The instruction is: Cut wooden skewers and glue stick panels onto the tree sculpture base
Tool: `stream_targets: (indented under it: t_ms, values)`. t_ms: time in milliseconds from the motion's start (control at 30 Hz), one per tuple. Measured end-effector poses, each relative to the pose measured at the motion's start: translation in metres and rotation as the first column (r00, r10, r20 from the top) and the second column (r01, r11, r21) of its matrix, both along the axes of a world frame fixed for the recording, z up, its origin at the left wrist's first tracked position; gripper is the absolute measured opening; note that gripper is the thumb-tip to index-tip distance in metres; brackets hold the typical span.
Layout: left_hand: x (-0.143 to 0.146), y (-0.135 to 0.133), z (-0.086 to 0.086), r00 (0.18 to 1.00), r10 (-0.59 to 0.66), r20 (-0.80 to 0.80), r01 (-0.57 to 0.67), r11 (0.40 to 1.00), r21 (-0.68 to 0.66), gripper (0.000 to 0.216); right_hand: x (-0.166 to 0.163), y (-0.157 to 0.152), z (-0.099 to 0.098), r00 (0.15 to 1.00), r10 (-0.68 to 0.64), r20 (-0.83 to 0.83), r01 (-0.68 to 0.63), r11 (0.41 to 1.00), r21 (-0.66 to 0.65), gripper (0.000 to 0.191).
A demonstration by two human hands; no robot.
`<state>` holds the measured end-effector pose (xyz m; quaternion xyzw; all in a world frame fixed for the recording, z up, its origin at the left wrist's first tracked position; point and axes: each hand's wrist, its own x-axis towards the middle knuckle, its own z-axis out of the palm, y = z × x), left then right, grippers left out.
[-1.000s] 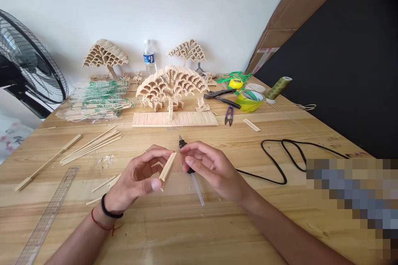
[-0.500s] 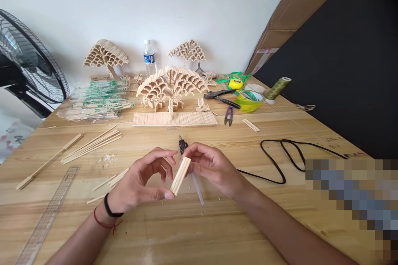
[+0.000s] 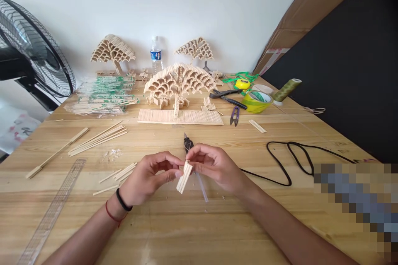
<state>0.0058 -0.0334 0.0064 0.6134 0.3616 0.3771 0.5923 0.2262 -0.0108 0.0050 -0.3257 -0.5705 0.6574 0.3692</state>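
A short piece of several wooden sticks joined side by side (image 3: 184, 180) is held above the middle of the table, tilted with its lower end toward me. My right hand (image 3: 214, 167) pinches its upper end between thumb and fingers. From the other side, my left hand (image 3: 155, 176) closes thumb and forefinger on its left edge near the top. Beneath and behind my hands lies a black hot glue gun (image 3: 188, 144), its nozzle pointing away and a clear glue stick (image 3: 202, 188) poking out toward me. My right hand hides part of its body.
Behind stands a stick-built tree model (image 3: 180, 83) on a slatted base (image 3: 155, 116). Loose sticks (image 3: 99, 140) and a clear ruler (image 3: 56, 207) lie left. Right are pliers (image 3: 228, 96), purple thread snips (image 3: 234, 116), yellow tape (image 3: 256, 102) and a black cord (image 3: 280, 180).
The left thumb has moved from the stick piece's lower end up to its upper left edge, and its fingers have closed in. The piece has turned slightly. The whole view has shifted a little.
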Motion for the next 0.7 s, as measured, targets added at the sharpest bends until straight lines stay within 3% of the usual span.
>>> stream_targets:
  t_ms: [167, 433, 700]
  values:
    - [-0.002, 0.001, 0.001, 0.997, 0.041, -0.058, -0.037, 0.997, 0.062, 0.022, 0.000, -0.001, -0.001, 0.999, 0.010, 0.037, -0.011, 1.000, 0.026, 0.033]
    - [-0.002, -0.001, 0.008, 0.989, 0.012, -0.149, 0.006, 0.993, 0.120, 0.024, 0.000, -0.002, -0.001, 0.993, 0.022, 0.118, -0.031, 0.997, 0.074, 0.029]
    - [-0.002, -0.002, 0.010, 0.998, 0.006, 0.064, -0.011, 0.997, 0.074, 0.022, 0.001, -0.003, -0.001, 0.995, 0.070, 0.077, -0.074, 0.996, 0.051, 0.026]
